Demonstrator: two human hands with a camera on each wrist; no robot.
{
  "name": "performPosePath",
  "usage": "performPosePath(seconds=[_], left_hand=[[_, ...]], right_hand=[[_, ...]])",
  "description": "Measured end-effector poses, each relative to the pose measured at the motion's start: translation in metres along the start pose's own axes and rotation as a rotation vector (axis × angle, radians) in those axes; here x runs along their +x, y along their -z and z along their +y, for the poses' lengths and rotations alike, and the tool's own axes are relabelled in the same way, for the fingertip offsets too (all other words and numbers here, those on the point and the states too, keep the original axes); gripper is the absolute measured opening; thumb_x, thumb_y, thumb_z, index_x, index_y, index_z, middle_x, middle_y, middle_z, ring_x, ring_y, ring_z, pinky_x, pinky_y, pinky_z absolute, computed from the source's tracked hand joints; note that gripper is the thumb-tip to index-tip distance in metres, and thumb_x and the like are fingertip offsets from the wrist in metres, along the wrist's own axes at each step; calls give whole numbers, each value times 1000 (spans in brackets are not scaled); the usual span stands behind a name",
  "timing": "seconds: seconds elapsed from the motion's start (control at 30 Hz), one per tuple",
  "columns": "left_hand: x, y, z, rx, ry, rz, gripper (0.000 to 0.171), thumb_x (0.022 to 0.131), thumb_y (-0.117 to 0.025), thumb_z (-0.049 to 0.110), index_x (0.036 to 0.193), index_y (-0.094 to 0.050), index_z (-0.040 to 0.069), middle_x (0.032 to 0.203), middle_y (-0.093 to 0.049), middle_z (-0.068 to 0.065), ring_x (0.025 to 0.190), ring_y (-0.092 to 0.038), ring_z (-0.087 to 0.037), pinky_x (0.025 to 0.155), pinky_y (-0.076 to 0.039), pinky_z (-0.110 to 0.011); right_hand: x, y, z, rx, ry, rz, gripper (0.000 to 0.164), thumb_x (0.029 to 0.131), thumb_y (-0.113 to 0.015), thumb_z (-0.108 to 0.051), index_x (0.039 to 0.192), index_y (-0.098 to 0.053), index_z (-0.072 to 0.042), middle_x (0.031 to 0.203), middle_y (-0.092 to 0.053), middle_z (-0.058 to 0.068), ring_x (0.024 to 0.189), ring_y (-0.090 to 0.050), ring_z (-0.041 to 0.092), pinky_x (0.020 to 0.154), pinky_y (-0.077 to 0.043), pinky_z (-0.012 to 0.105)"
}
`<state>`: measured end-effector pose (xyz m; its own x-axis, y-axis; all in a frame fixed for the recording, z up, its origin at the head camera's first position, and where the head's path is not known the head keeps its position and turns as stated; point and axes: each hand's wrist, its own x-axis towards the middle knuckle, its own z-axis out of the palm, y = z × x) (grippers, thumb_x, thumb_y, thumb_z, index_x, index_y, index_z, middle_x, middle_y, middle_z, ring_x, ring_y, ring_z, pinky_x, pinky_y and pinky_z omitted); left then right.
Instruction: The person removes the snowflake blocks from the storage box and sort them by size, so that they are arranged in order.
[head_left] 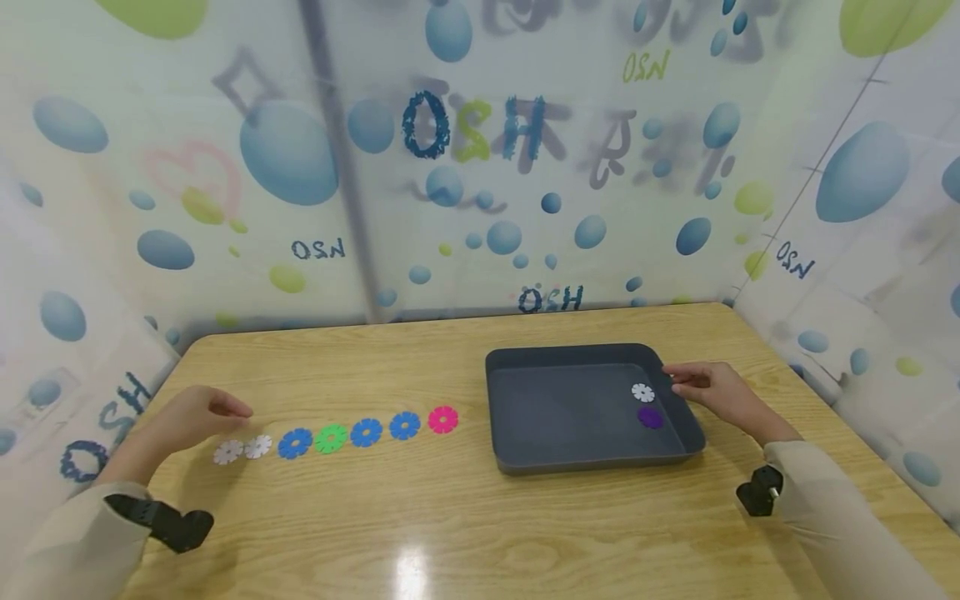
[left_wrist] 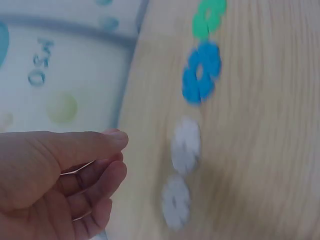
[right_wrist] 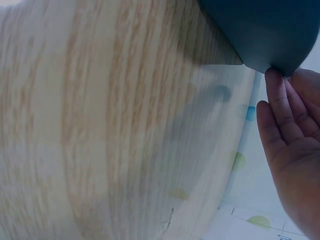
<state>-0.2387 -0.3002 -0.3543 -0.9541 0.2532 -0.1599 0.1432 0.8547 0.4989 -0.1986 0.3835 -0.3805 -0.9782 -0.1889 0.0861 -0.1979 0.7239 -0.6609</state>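
With its thumb and fingers, my right hand (head_left: 711, 392) pinches the right rim of a dark grey rectangular tray (head_left: 562, 417). In the right wrist view, the fingertips (right_wrist: 275, 82) press against the tray's outer side. Lying in the tray are a white notched snowflake disc (head_left: 642, 392) and a purple one (head_left: 650, 417). Above the left end of a row of discs hovers my left hand (head_left: 198, 417), fingers loosely bent and holding nothing. Nearest to it are two white discs (left_wrist: 186, 145), flat on the table.
Rightward from the white discs, the row runs through a blue disc (head_left: 296, 443), a green disc (head_left: 331, 438), two more blue discs (head_left: 367, 432) and a pink disc (head_left: 443, 419). The wooden table (head_left: 337, 517) meets a patterned curtain (head_left: 450, 208) at its back and sides.
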Motion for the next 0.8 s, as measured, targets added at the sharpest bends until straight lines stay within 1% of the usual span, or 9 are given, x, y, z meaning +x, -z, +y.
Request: performPosePath(seconds=[0.03, 0.17, 0.3, 0.47, 0.67, 0.8], left_hand=[[2, -1, 9, 5, -38, 11, 20, 84, -65, 12, 92, -65, -6, 85, -63, -9, 75, -56, -20, 63, -46, -36], [11, -6, 49, -4, -146, 33, 17, 83, -66, 10, 92, -65, -5, 81, -62, -4, 73, -55, -18, 62, -45, -33], [19, -15, 89, -45, -231, 23, 16, 83, -66, 8, 94, -64, -3, 81, -61, -3, 74, -57, -18, 63, -47, -33], [31, -30, 132, -90, -303, -9, 12, 84, -65, 6, 94, -64, 1, 81, -59, -3, 73, -57, -17, 63, -47, -31], [53, -55, 177, -131, -381, -73, 13, 83, -66, 8, 95, -64, 3, 82, -60, -3, 75, -58, -17, 66, -49, -31], [69, -73, 207, -164, -421, -97, 14, 83, -67, 8, 95, -64, 4, 84, -61, -3, 77, -59, -16, 68, -49, -30]], right_hand=[[0, 0, 0, 1, -1, 1, 35, 89, -57, -4, 121, -52, 11, 112, -58, 25, 94, -60, 28, 75, -50, 29], [0, 0, 0, -3, -1, 1, 36, 89, -57, -4, 121, -52, 12, 111, -58, 25, 96, -59, 31, 75, -50, 30], [1, 0, 0, -11, 0, 5, 35, 89, -57, -3, 121, -52, 12, 110, -59, 25, 97, -58, 34, 75, -50, 31], [1, -1, 1, -14, 3, 11, 35, 89, -57, -4, 121, -52, 11, 109, -59, 24, 96, -58, 33, 74, -50, 30], [1, 0, 1, -13, 1, 16, 35, 89, -58, -3, 120, -53, 11, 109, -60, 24, 94, -59, 29, 74, -50, 28], [1, -1, 1, -18, -4, 11, 35, 89, -58, -3, 120, -53, 11, 107, -60, 23, 94, -59, 28, 74, -50, 29]])
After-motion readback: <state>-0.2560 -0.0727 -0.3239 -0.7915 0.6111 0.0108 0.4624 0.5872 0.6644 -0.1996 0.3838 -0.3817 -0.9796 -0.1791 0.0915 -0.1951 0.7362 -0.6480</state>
